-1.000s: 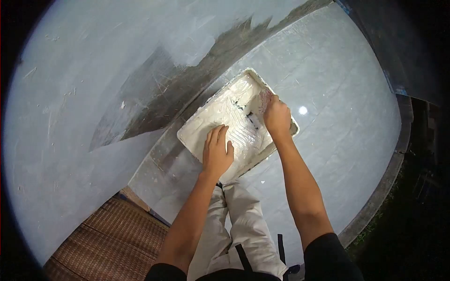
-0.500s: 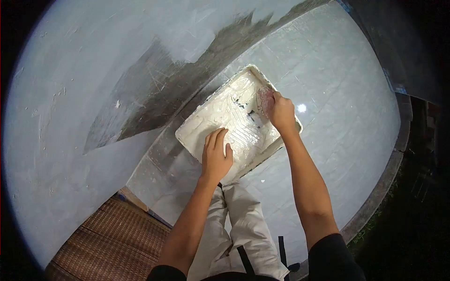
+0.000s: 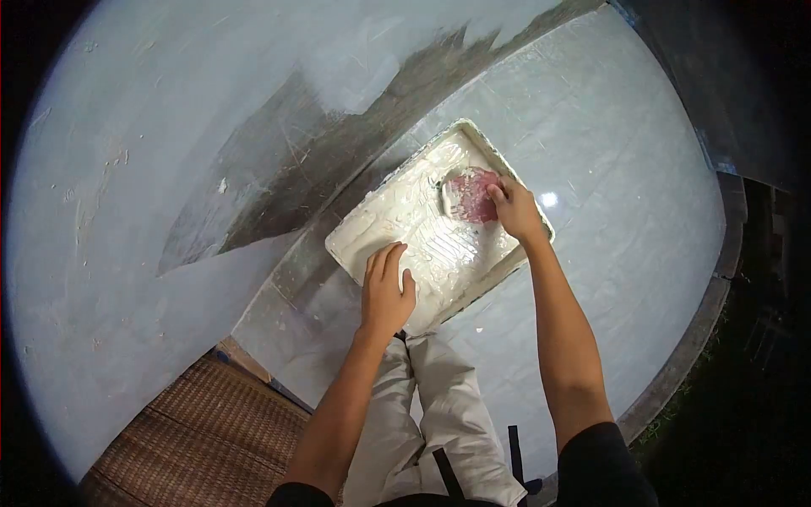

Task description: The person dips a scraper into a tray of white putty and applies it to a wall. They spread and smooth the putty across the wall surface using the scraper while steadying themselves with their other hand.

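Note:
A rectangular tray (image 3: 509, 269) holds thick, creamy white paste with ridges in it. My right hand (image 3: 515, 207) grips a flat reddish scraper (image 3: 475, 196) over the right part of the tray. White paste coats the scraper's left edge. My left hand (image 3: 389, 287) is at the tray's lower left side, its fingers apart and reaching over the rim, with nothing held in it. The underside of the left palm is hidden.
A wall (image 3: 152, 160), partly coated pale grey with a darker bare patch, rises on the left. Grey floor (image 3: 625, 169) surrounds the tray. Brown woven matting (image 3: 203, 422) lies at the lower left. A stone edge (image 3: 684, 346) curves along the right.
The scraper has moved left and turned, so more of its flat face shows, with white paste on its edge. The left hand stays at the tray's side.

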`<move>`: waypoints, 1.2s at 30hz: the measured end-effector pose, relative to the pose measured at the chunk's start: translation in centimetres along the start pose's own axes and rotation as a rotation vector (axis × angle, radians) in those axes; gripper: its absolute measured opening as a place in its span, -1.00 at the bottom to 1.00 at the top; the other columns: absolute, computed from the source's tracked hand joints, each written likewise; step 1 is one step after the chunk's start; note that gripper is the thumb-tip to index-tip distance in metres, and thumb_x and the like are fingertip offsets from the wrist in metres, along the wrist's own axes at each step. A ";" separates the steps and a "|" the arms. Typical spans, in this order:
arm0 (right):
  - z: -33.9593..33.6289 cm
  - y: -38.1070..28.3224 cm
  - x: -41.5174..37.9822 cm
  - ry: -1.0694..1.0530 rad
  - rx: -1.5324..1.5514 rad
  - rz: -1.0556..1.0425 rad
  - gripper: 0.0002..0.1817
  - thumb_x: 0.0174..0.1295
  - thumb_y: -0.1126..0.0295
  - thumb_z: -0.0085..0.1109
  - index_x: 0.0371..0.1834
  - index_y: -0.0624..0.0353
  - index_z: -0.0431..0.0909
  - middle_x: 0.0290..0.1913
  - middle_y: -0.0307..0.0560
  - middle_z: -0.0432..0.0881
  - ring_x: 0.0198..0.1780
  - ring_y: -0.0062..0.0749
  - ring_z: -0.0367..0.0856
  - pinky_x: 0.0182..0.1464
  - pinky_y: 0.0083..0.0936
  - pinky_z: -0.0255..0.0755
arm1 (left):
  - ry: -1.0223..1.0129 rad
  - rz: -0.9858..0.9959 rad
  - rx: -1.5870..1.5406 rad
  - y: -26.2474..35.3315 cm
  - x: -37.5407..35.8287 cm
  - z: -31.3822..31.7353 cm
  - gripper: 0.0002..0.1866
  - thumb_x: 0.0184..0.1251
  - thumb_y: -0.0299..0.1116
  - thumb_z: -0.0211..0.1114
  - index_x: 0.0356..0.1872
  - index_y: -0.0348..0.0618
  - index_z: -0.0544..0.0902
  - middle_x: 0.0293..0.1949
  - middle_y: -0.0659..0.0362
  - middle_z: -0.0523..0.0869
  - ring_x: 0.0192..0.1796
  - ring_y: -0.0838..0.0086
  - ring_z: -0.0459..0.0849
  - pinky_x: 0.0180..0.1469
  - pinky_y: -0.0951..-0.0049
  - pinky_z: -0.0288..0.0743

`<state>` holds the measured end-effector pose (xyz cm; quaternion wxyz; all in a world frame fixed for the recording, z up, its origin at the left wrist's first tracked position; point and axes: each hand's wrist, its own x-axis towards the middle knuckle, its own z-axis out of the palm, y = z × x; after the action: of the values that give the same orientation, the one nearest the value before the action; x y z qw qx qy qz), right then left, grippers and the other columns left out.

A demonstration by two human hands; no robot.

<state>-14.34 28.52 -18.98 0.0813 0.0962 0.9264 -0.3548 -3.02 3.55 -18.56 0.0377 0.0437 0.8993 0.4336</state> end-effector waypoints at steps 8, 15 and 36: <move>-0.6 1.5 -2.6 -0.227 0.687 0.178 -0.76 0.43 0.25 0.09 -0.39 0.10 0.51 -0.47 -0.44 0.41 -0.43 -0.73 0.28 -0.34 -0.65 0.23 | 0.041 -0.005 -0.009 0.8 0.3 -1.7 -0.53 0.20 -0.58 0.14 0.20 -0.29 0.45 0.17 -0.07 0.52 0.24 0.02 0.44 0.31 0.15 0.28; -3.1 -2.5 -7.8 -0.247 0.938 0.211 -0.86 0.36 0.32 0.16 -0.17 0.15 0.54 -0.34 -0.39 0.54 -0.34 -0.71 0.45 -0.25 -0.66 0.38 | 0.142 0.084 0.030 3.7 1.8 -5.5 -0.50 0.30 -0.50 0.13 0.28 -0.33 0.36 0.23 -0.13 0.47 0.27 -0.03 0.41 0.34 0.10 0.27; -14.4 -19.1 -20.9 -0.239 1.229 -0.172 -0.56 0.28 0.49 0.18 0.23 0.26 0.39 0.01 -0.04 0.62 -0.09 -0.31 0.68 -0.16 -0.39 0.68 | 0.633 0.369 0.178 22.1 -5.5 -22.9 -0.46 0.32 -0.42 0.06 0.33 -0.37 0.32 0.37 -0.16 0.35 0.45 -0.09 0.24 0.46 0.04 0.09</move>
<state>0.24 21.75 8.46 0.0855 0.0101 0.5423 -0.8358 1.01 -1.13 13.14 -0.3249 0.0720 0.8774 0.3455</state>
